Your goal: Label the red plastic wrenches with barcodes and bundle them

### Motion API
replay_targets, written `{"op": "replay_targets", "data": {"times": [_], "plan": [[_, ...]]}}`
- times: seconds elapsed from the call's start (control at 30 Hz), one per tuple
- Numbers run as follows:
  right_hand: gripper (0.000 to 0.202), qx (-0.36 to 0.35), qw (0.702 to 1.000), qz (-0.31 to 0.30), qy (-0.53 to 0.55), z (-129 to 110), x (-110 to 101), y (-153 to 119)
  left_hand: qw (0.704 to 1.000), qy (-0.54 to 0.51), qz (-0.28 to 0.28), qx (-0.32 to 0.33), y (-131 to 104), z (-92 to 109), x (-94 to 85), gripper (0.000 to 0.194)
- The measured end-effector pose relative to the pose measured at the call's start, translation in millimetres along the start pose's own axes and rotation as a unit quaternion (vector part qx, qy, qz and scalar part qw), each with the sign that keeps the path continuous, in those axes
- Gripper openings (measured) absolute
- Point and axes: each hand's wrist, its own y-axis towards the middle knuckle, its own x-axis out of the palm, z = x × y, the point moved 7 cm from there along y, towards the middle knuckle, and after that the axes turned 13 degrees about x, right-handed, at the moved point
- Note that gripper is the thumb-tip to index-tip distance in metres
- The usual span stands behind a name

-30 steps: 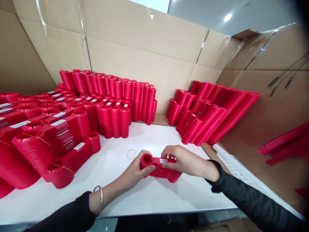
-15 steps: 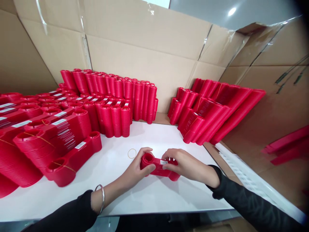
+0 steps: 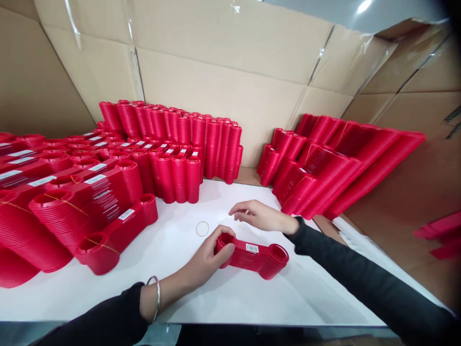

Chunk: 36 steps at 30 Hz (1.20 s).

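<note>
White table (image 3: 201, 307), lower centre: my left hand (image 3: 209, 252) clamps a red stack (image 3: 247, 259); my right hand (image 3: 258, 215) hovers, fingers parted.

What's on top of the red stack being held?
A white label sits midway along the red stack. The left hand grips one end, hiding part of it; the underside can't be seen.

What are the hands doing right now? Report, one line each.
Left hand: closed around one end of the red part.
Right hand: open, fingers loosely curved, holding nothing visible.
</note>
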Motion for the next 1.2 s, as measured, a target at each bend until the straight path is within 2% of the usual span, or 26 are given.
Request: {"op": "replay_targets", "data": {"times": [0.1,0.23,0.33,0.43,0.57,0.63,0.7,0.77,0.83,0.93,1.1,1.17,1.2], "plan": [[0.026,-0.035,0.994,-0.064,-0.083,-10.9,28.0,47.5,1.000,0.001,-0.004,0.008,0.1,1.1,-0.3,0.024],[0.019,-0.048,0.991,-0.066,-0.108,-22.8,58.0,83.7,1.000,-0.002,-0.014,0.007,1.4,1.1,-0.3,0.025],[0.008,-0.042,0.993,-0.046,-0.102,-23.8,70.8,92.6,1.000,-0.009,-0.017,0.002,2.3,2.1,-0.4,0.023],[0.008,-0.033,0.997,-0.038,-0.060,-20.7,75.3,94.8,1.000,-0.012,-0.019,0.007,3.3,5.1,-0.3,0.022],[0.004,-0.009,0.998,-0.037,0.058,-14.2,60.3,90.5,1.000,-0.008,-0.019,-0.003,3.7,2.4,-0.4,0.024],[0.010,0.005,0.992,-0.015,0.123,-9.9,40.8,80.7,1.000,0.000,-0.015,-0.007,3.4,-0.7,-0.7,0.024],[0.016,0.007,0.972,0.020,0.234,-4.5,15.5,62.5,1.000,0.002,-0.011,-0.010,2.7,-3.5,-0.5,0.025],[0.016,-0.006,0.910,0.052,0.411,3.7,-9.4,36.5,1.000,0.002,-0.006,-0.015,1.8,-5.3,-0.4,0.025],[0.009,-0.019,0.851,0.076,0.519,12.3,-25.8,6.5,1.000,0.009,-0.002,-0.014,1.5,-5.2,-0.7,0.023],[0.006,-0.021,0.809,0.115,0.575,23.1,-36.5,-39.4,1.000,0.023,0.006,-0.002,1.8,-2.9,-2.2,0.019],[0.011,0.039,0.810,0.199,0.550,38.9,-35.1,-107.4,0.999,0.044,0.009,0.006,2.0,-2.2,-2.9,0.014],[0.015,0.055,0.832,0.243,0.496,40.5,-35.3,-129.5,0.998,0.058,0.007,0.014,1.8,-1.4,-2.8,0.013],[0.018,0.062,0.853,0.264,0.446,39.3,-35.1,-138.3,0.998,0.066,0.005,0.019,1.7,-0.8,-2.7,0.013]]}}
